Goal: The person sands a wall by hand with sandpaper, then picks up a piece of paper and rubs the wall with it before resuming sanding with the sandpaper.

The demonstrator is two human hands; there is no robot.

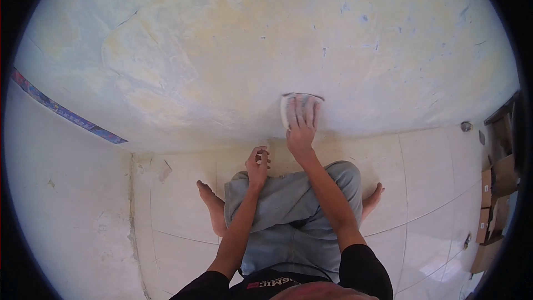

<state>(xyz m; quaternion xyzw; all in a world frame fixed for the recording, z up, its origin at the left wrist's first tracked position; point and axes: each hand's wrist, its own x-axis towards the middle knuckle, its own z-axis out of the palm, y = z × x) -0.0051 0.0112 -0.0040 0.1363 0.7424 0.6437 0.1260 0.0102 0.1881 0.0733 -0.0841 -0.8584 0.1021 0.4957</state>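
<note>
My right hand (302, 128) presses a pale sheet of sandpaper (285, 110) against the lower part of the wall (222, 78). Its fingers lie over the sheet, and a dark curled edge shows along the top. White dust coats those fingertips. Just above my lap, my left hand (258, 162) hangs in the air near the foot of the wall, its fingers loosely bent and apart, with nothing visible in them. The wall has a patchy white and yellowish surface with small blue marks.
I sit cross-legged on a tiled floor (383, 233). A second wall (72, 189) meets the first at the left, with a blue patterned strip (72, 115) near the corner. Cardboard boxes (488, 216) stand at the right, and a small round object (466, 126) lies near the wall.
</note>
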